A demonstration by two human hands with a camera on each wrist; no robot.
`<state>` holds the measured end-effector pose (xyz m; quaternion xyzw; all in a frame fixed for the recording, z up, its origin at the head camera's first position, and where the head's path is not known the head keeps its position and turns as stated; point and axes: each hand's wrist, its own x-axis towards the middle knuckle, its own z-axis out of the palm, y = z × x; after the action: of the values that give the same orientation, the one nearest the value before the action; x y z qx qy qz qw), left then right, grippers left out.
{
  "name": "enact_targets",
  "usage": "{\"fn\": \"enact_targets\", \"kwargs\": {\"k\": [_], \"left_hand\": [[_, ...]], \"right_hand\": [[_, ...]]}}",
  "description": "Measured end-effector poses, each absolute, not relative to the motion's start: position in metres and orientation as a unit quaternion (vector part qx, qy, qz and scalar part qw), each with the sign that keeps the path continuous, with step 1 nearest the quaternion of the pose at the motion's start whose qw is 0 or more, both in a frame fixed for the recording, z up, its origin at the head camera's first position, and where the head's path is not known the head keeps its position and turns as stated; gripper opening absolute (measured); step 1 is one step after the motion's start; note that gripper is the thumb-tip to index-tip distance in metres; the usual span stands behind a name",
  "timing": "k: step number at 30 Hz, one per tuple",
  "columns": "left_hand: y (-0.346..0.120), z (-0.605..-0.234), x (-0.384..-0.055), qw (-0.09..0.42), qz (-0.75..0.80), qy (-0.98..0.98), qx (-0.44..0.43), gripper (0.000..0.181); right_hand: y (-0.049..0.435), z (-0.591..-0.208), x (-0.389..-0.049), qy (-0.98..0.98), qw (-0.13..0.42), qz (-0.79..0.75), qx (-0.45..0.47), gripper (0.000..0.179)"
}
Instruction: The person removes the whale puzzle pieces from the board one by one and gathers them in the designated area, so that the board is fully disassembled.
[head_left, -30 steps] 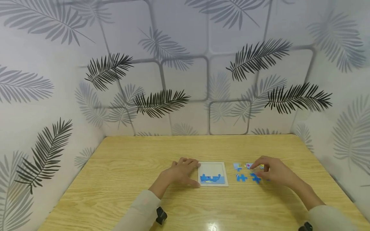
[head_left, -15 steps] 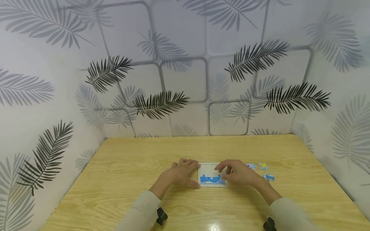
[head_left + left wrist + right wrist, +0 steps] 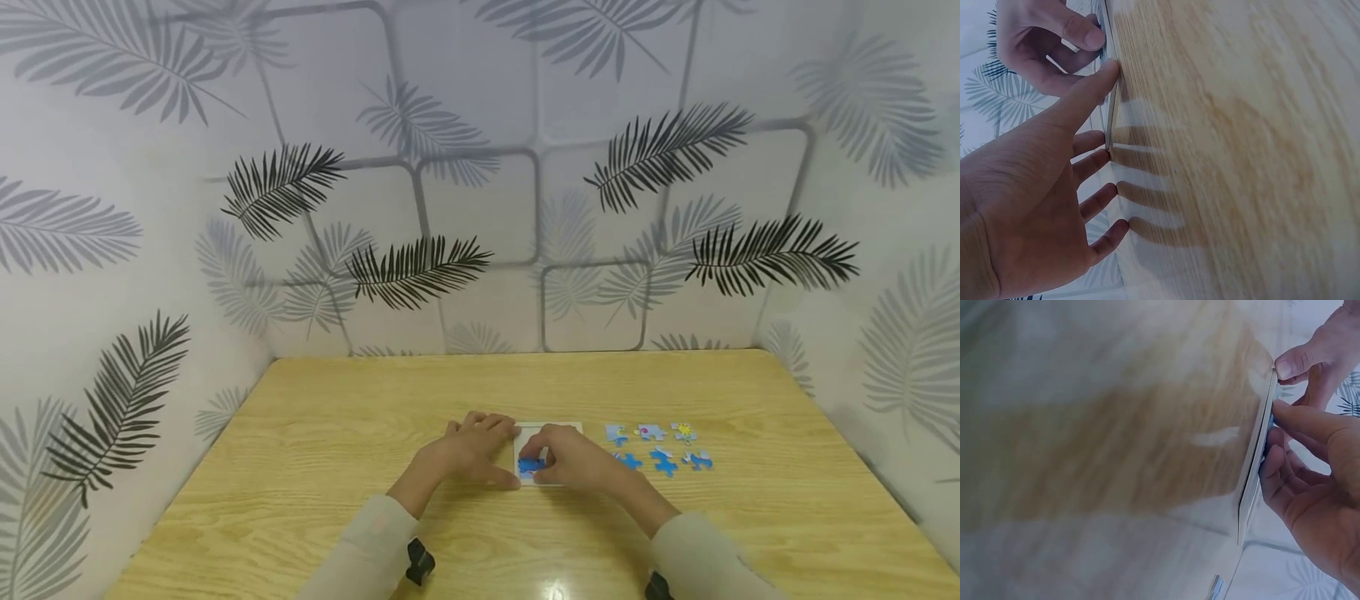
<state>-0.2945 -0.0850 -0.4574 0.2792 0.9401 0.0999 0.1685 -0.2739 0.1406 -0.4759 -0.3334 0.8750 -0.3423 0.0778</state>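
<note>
A white-rimmed puzzle tray [image 3: 576, 427] lies flat on the table, with blue puzzle pieces [image 3: 531, 466] along its near side, partly covered. My left hand [image 3: 472, 450] stays at the tray's left edge, thumb at the near corner and index fingertip at the far one; the left wrist view shows its fingers spread. Reaching over the tray, my right hand [image 3: 577, 458] has its thumb and bent fingers down on the blue pieces. In the right wrist view, the fingertips [image 3: 1280, 411] touch the tray's top, a little blue showing beside them.
Several loose puzzle pieces [image 3: 663, 462] lie in two rows right of the tray, blue ones nearer and paler ones behind. The wooden table [image 3: 360, 400] meets a leaf-patterned wall covering [image 3: 480, 317] at the back and sides.
My right hand has moved left from over the loose pieces, across the tray, to the pieces at its near left. The loose pieces show again; my left hand has stayed put.
</note>
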Motion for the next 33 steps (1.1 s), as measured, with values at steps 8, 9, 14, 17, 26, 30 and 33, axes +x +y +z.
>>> {"fn": "enact_targets", "kwargs": {"k": [8, 9, 14, 17, 26, 30, 33], "left_hand": [[-0.086, -0.460, -0.297, 0.159, 0.082, 0.944, 0.278, 0.088], [-0.086, -0.460, -0.297, 0.159, 0.083, 0.944, 0.278, 0.088], [-0.085, -0.462, -0.297, 0.163, 0.087, 0.943, 0.278, 0.088], [-0.085, -0.466, -0.299, 0.167, 0.094, 0.941, 0.278, 0.088], [-0.084, -0.467, -0.298, 0.167, 0.098, 0.941, 0.279, 0.091], [-0.084, -0.461, -0.295, 0.167, 0.091, 0.941, 0.278, 0.091], [-0.084, -0.459, -0.295, 0.167, 0.087, 0.942, 0.278, 0.090]], "right_hand": [[0.138, -0.477, -0.271, 0.886, 0.074, -0.325, -0.322, 0.032], [0.138, -0.476, -0.270, 0.887, 0.075, -0.325, -0.319, 0.033], [0.138, -0.475, -0.269, 0.887, 0.081, -0.319, -0.323, 0.027], [0.138, -0.475, -0.270, 0.889, 0.082, -0.312, -0.324, 0.026], [0.136, -0.477, -0.270, 0.891, 0.057, -0.294, -0.341, 0.030], [0.135, -0.475, -0.269, 0.888, 0.057, -0.299, -0.344, 0.030], [0.134, -0.473, -0.267, 0.887, 0.059, -0.295, -0.351, 0.029]]}}
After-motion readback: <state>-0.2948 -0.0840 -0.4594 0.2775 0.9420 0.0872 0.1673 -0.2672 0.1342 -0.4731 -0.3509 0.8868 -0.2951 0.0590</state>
